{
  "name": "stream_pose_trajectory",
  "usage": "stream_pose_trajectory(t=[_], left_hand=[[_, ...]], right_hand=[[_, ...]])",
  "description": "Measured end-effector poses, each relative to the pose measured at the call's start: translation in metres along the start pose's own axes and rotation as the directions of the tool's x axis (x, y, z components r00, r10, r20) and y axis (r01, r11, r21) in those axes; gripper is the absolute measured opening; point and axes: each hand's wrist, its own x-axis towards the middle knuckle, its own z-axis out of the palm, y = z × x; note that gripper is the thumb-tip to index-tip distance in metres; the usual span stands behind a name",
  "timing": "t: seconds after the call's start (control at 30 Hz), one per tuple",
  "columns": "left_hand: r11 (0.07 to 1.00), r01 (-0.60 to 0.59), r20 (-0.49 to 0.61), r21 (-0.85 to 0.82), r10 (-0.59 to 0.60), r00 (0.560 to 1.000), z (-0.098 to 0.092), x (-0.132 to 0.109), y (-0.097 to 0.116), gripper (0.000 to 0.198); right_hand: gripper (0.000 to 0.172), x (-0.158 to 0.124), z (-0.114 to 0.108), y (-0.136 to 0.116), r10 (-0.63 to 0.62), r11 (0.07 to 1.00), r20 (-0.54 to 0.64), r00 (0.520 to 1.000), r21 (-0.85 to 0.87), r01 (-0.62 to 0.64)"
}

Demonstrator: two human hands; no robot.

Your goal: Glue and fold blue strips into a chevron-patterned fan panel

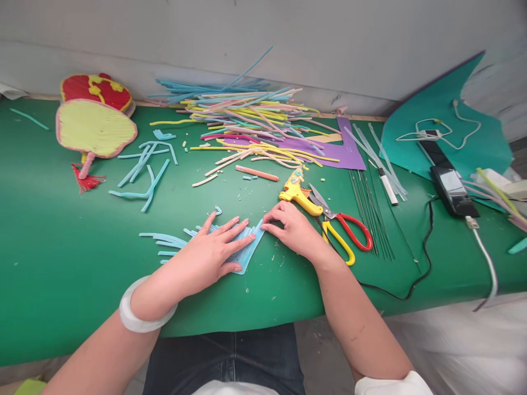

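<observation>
A panel of light-blue pipe cleaners [252, 248], laid side by side, rests on the green table near its front edge. Its loose ends fan out to the left. My left hand [208, 249], fingers spread, lies flat across the panel. With thumb and forefinger closed, my right hand [291, 227] pinches the upper end of the pipe cleaner at the panel's right edge. Just beyond that hand is a yellow glue gun [297, 196]. Scissors [338, 224] with one red and one yellow handle lie to its right.
Behind the hands lies a heap of coloured pipe cleaners [247, 109]. A fan-shaped yellow piece [95, 129] and blue offcuts [142, 164] are on the left. Thin wires [373, 216], a white marker [387, 186], a black device [454, 189] and a black cord [426, 263] occupy the right.
</observation>
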Motion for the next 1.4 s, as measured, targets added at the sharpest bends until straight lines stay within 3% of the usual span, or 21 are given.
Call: stream_pose_trajectory(t=[0.6,0.83,1.4], left_hand=[[1.0,-0.003,-0.004,0.003,0.003,1.0,0.0,0.0,0.0,0.057],[1.0,0.002,0.005,0.005,-0.002,1.0,0.0,0.0,0.0,0.057],[1.0,-0.002,-0.017,0.003,0.002,1.0,0.0,-0.001,0.001,0.058]], right_hand=[[0.003,0.0,0.003,0.0,-0.003,0.998,-0.018,1.0,-0.055,0.002],[0.014,0.0,0.005,0.003,-0.005,1.0,-0.018,1.0,0.023,0.006],[0.01,0.004,0.009,0.011,0.002,1.0,-0.003,1.0,0.002,-0.002]])
